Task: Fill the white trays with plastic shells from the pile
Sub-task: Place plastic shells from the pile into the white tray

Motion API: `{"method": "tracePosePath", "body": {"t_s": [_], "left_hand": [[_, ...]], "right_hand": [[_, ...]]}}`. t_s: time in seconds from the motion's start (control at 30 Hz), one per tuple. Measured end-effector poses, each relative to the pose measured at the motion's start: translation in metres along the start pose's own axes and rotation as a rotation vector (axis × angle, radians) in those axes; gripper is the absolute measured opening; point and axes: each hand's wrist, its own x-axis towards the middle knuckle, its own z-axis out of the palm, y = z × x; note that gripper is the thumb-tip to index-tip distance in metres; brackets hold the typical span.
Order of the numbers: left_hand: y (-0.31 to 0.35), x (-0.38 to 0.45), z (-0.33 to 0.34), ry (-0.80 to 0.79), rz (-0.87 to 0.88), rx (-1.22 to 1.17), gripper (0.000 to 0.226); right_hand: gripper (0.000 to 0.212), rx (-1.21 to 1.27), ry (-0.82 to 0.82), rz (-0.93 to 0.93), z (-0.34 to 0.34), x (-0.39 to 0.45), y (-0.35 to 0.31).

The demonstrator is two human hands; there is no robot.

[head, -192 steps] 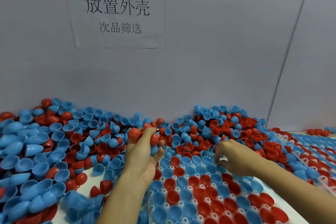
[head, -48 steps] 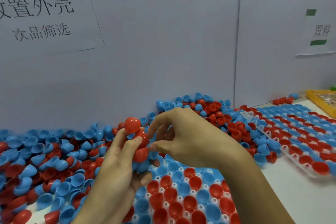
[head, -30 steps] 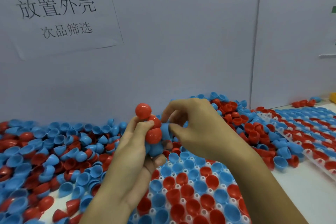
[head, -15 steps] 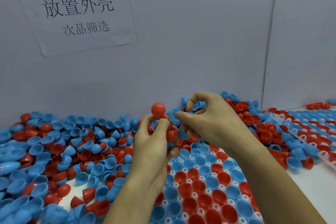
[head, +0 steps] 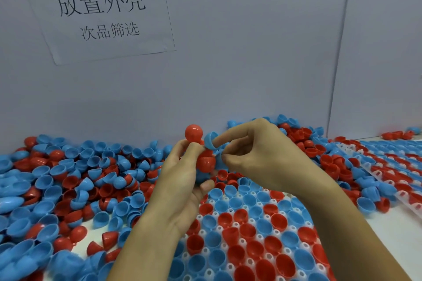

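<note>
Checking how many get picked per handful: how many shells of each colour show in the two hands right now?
Red shells: 2
Blue shells: 3
Total: 5 showing; the left hand may hide more.

You work under bright, even, diffuse light with a cool blue-grey cast on the partition wall (head: 228,64). Shadows are soft: note the dim band along the wall base and the faint shade beneath your forearms. Small glare spots sit on the raised red shell (head: 193,133) and on glossy shells in the near tray (head: 230,230). Focus holds at centre. The pile (head: 57,189) smears at the near left corner, and wide-angle distortion tilts the sign (head: 100,11) and bends the wall seam.
</note>
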Motion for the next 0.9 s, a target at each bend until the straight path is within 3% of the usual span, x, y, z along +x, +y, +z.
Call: {"method": "tracePosePath", "body": {"t_s": [0.33, 0.5, 0.7, 0.9], "left_hand": [[0.008, 0.001, -0.003, -0.080, -0.021, -0.025, 0.008], [0.012, 0.002, -0.011, -0.033, -0.024, -0.071, 0.004], [0.014, 0.004, -0.016, -0.006, -0.035, -0.106, 0.011], [0.017, 0.005, -0.019, 0.015, -0.025, -0.126, 0.009]], "right_hand": [[0.015, -0.165, 0.214, -0.111, -0.001, 0.004, 0.001], [0.013, -0.188, 0.320, -0.030, -0.031, 0.000, 0.022], [0.014, -0.483, 0.067, 0.207, -0.060, 0.016, 0.083], [0.019, -0.667, -0.180, 0.267, -0.044, 0.021, 0.149]]}}
